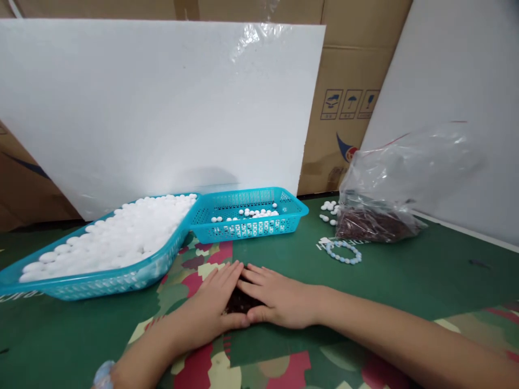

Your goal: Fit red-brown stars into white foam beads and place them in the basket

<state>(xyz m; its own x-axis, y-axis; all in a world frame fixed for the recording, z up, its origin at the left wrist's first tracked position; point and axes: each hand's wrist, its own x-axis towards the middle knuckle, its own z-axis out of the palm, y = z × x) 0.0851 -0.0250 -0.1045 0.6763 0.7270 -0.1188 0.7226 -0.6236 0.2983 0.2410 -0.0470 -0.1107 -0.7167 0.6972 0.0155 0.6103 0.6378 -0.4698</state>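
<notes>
Here, the left hand [213,310] and the right hand [275,300] are lying flat on the table [405,281], palms down and fingers spread loosely, their fingertips and thumbs meeting so that they are cupping a small pile of dark beads [239,302] between them; neither hand is gripping anything. The beads are showing only through the gap between the two hands, and they are too small to tell apart.

Just beyond the left hand, a large turquoise basket [101,281] is sitting heaped with white beads [121,237]. Straight ahead of both hands, touching that basket's corner, a smaller turquoise basket [292,216] is holding a thin scatter of white beads. Beyond the right hand, a pale blue bead bracelet [344,252] is lying on the table, with a few loose white beads [329,210] farther on. Beside these, a clear plastic bag [397,178] is slumping over more dark beads. Farthest off, a white board [141,108] is leaning against cardboard boxes [348,81].
</notes>
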